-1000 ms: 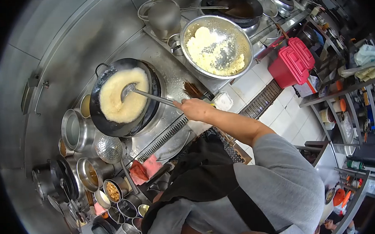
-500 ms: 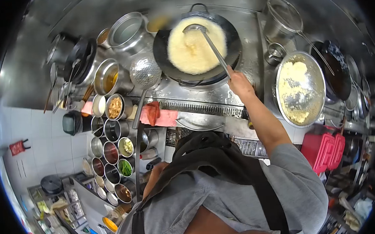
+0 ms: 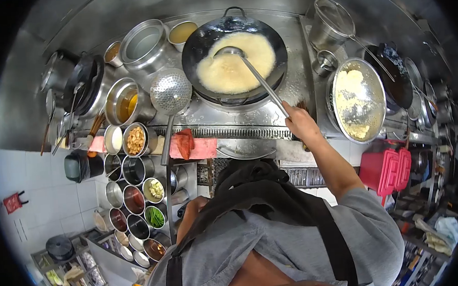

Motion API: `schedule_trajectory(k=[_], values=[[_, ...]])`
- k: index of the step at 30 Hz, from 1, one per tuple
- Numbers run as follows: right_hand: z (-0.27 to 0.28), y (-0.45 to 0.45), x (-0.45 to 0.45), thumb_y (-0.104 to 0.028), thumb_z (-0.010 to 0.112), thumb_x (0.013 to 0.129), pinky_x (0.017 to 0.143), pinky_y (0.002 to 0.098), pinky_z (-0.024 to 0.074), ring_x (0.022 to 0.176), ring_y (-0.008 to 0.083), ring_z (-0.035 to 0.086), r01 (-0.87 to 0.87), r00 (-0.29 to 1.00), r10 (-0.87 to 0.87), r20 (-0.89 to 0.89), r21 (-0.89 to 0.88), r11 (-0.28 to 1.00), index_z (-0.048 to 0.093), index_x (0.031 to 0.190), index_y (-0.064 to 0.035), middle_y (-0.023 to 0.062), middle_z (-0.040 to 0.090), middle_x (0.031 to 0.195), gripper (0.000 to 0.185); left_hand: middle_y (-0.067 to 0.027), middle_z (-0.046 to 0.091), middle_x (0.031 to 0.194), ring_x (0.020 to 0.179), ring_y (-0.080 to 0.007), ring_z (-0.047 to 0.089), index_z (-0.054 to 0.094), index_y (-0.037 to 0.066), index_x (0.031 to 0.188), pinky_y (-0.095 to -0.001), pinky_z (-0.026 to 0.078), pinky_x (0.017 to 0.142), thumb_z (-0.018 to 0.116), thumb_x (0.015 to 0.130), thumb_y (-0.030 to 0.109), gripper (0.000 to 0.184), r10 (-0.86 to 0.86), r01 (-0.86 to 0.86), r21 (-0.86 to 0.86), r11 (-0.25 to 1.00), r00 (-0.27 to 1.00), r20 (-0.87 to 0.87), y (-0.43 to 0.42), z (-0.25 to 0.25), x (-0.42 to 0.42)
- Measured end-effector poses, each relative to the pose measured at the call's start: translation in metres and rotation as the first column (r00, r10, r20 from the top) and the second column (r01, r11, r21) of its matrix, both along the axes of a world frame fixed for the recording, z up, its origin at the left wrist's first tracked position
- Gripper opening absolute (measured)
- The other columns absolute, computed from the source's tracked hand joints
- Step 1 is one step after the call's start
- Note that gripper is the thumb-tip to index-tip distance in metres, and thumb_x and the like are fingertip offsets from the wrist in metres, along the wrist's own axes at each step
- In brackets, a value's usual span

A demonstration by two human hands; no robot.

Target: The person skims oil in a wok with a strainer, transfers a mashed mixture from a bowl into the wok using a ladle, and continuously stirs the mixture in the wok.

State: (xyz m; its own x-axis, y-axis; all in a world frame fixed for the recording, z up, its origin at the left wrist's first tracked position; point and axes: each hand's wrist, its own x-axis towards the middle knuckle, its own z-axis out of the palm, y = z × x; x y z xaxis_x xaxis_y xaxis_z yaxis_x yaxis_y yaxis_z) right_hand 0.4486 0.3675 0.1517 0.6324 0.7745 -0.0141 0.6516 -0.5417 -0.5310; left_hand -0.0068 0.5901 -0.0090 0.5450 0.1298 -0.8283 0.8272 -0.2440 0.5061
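My right hand is closed around the handle end of a long metal ladle. The ladle's bowl sits partly sunk in pale yellow, frothy liquid inside a large black wok on the stove. My left hand is hidden; only part of the left arm shows beside the dark apron. Left of the wok, a perforated skimmer lies with its handle toward me. A big colander with pale yellow, crumbly food stands to the right of the wok.
Metal pots and an amber-liquid pot stand at left. Below are several ingredient tins, one holding chopped greens. A red cloth lies on the front ledge. Pink bins and a strainer over a pot are at right.
The ladle's bowl has moved lower and left in the wok, and my right hand has come a little toward me. The liquid's surface has shifted from round to uneven. The view has shifted slightly.
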Motion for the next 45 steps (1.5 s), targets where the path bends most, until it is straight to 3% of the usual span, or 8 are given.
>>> schedule_trajectory(k=[6, 16, 23, 24, 27, 30, 36, 45], values=[[-0.012, -0.033, -0.032, -0.004, 0.059, 0.078, 0.075, 0.0499, 0.0468, 0.082, 0.0448, 0.06, 0.221, 0.969, -0.231, 0.091, 0.108, 0.969, 0.043, 0.133, -0.0015, 0.0245, 0.062, 0.091, 0.057, -0.0071, 0.064, 0.063, 0.046, -0.0168, 0.059, 0.066, 0.004, 0.07, -0.0311, 0.038, 0.038, 0.057, 0.085, 0.028, 0.029, -0.262, 0.246, -0.167, 0.955, 0.961, -0.084, 0.041, -0.016, 0.053], [0.066, -0.129, -0.098, 0.0, 0.06, 0.082, 0.039, 0.0256, 0.0404, 0.043, 0.0114, 0.049, 0.818, 0.435, -0.248, -0.865, 0.265, 0.51, 0.041, 0.134, 0.0071, 0.0045, 0.054, 0.062, 0.056, -0.0061, 0.061, 0.059, 0.045, -0.0142, 0.057, 0.064, 0.005, 0.071, -0.0281, 0.037, 0.037, 0.057, 0.087, 0.028, 0.03, -0.456, 0.398, -0.31, 0.863, 0.878, -0.143, 0.006, 0.02, 0.221], [0.04, -0.261, -0.092, -0.001, 0.06, 0.078, 0.043, 0.0268, 0.0404, 0.047, 0.0097, 0.048, 0.888, 0.457, -0.789, -0.411, 0.159, 0.431, 0.044, 0.136, 0.0036, 0.0017, 0.051, 0.056, 0.06, -0.0047, 0.06, 0.076, 0.064, -0.016, 0.063, 0.059, 0.002, 0.096, -0.0273, 0.045, 0.047, 0.053, 0.095, 0.026, 0.025, -0.021, 0.17, -0.287, 0.943, 0.89, 0.456, -0.139, 0.12, 0.389], [0.053, -0.268, -0.083, -0.008, 0.057, 0.077, 0.06, 0.0407, 0.0481, 0.057, 0.0313, 0.061, 0.88, 0.461, -0.846, -0.268, 0.015, 0.475, 0.047, 0.131, 0.0041, 0.0208, 0.06, 0.066, 0.056, -0.0055, 0.06, 0.081, 0.069, -0.0167, 0.064, 0.058, 0.002, 0.101, -0.0272, 0.047, 0.05, 0.053, 0.095, 0.027, 0.027, 0.01, 0.155, -0.33, 0.931, 0.894, 0.447, -0.161, 0.129, 0.413], [0.029, -0.29, -0.067, -0.008, 0.056, 0.078, 0.065, 0.0445, 0.0487, 0.066, 0.0398, 0.062, 0.89, 0.443, -0.878, -0.181, -0.027, 0.455, 0.048, 0.13, 0.0025, 0.0256, 0.061, 0.074, 0.054, -0.0086, 0.058, 0.093, 0.078, -0.0197, 0.065, 0.051, 0.001, 0.114, -0.0301, 0.051, 0.058, 0.052, 0.096, 0.028, 0.033, 0.121, 0.078, -0.449, 0.89, 0.909, 0.398, -0.213, 0.119, 0.48], [-0.006, -0.308, -0.073, -0.008, 0.056, 0.078, 0.062, 0.0427, 0.0509, 0.062, 0.037, 0.063, 0.835, 0.539, -0.831, -0.141, -0.046, 0.549, 0.048, 0.13, 0.0018, 0.0225, 0.062, 0.072, 0.054, -0.0098, 0.059, 0.097, 0.081, -0.0195, 0.065, 0.049, 0.0, 0.117, -0.03, 0.052, 0.062, 0.048, 0.097, 0.023, 0.031, 0.129, 0.057, -0.444, 0.894, 0.917, 0.377, -0.242, 0.112, 0.518], [0.019, -0.286, -0.095, -0.007, 0.061, 0.083, 0.038, 0.0273, 0.0455, 0.045, 0.0136, 0.054, 0.905, 0.149, -0.26, -0.954, 0.025, 0.425, 0.051, 0.125, 0.0043, 0.0044, 0.053, 0.067, 0.044, -0.0123, 0.062, 0.101, 0.075, -0.018, 0.067, 0.048, -0.001, 0.115, -0.0266, 0.05, 0.054, 0.044, 0.098, 0.015, 0.024, 0.192, -0.051, -0.317, 0.947, 0.88, 0.434, -0.261, 0.114, 0.523], [0.04, -0.295, -0.092, -0.016, 0.058, 0.082, 0.032, 0.0223, 0.0355, 0.041, 0.01, 0.046, 0.976, 0.079, 0.085, -0.993, 0.095, 0.194, 0.052, 0.107, 0.0043, 0.0058, 0.054, 0.07, 0.033, -0.0117, 0.061, 0.096, 0.074, -0.0185, 0.066, 0.048, -0.002, 0.117, -0.0273, 0.05, 0.053, 0.049, 0.096, 0.017, 0.028, 0.136, -0.033, -0.243, 0.969, 0.897, 0.421, -0.246, 0.116, 0.52]])
